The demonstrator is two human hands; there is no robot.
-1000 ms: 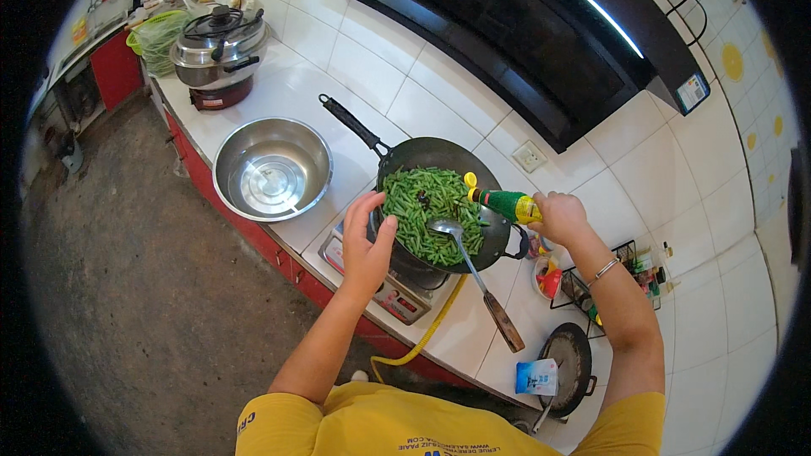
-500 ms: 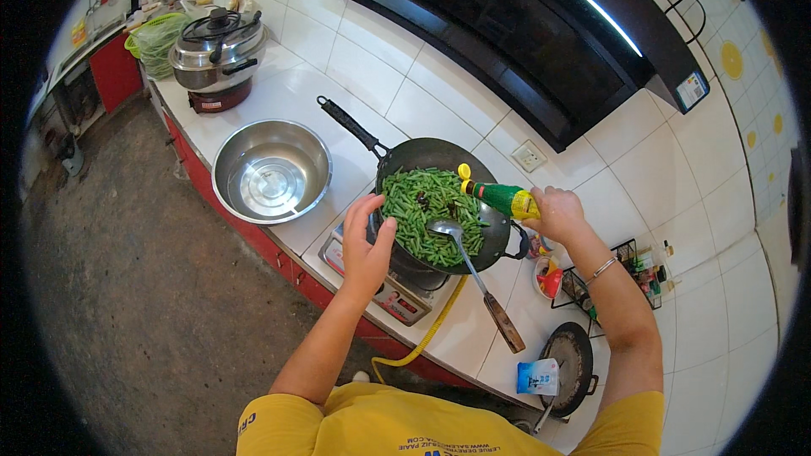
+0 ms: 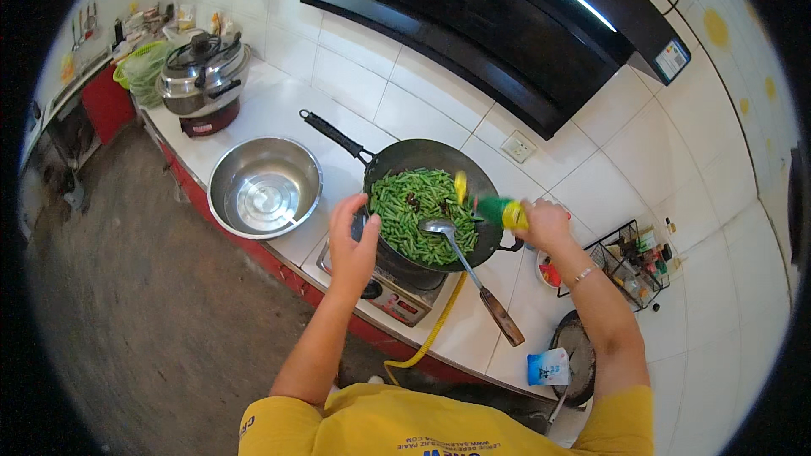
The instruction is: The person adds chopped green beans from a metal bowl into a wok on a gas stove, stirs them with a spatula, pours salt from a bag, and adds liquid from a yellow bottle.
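Note:
A black wok (image 3: pixel 473 177) full of cut green beans (image 3: pixel 405 207) sits on a single burner (image 3: pixel 397 291). My right hand (image 3: pixel 545 224) grips a small green bottle with a yellow cap (image 3: pixel 494 209), tipped sideways over the wok's right side. My left hand (image 3: pixel 353 241) hovers with fingers apart at the wok's near-left rim, above the burner. A metal ladle with a wooden handle (image 3: pixel 473 274) rests in the beans, its handle pointing toward me.
An empty steel bowl (image 3: pixel 263 187) stands left of the wok on the white counter (image 3: pixel 279 110). A pressure cooker (image 3: pixel 203 76) is farther left. A wire rack of bottles (image 3: pixel 638 257), a small dark pan (image 3: pixel 574 355) and a packet (image 3: pixel 549 366) lie to the right. A hood (image 3: pixel 473 25) hangs above.
The green bottle has tipped further over the beans and moved slightly left. My left hand stays by the wok's rim.

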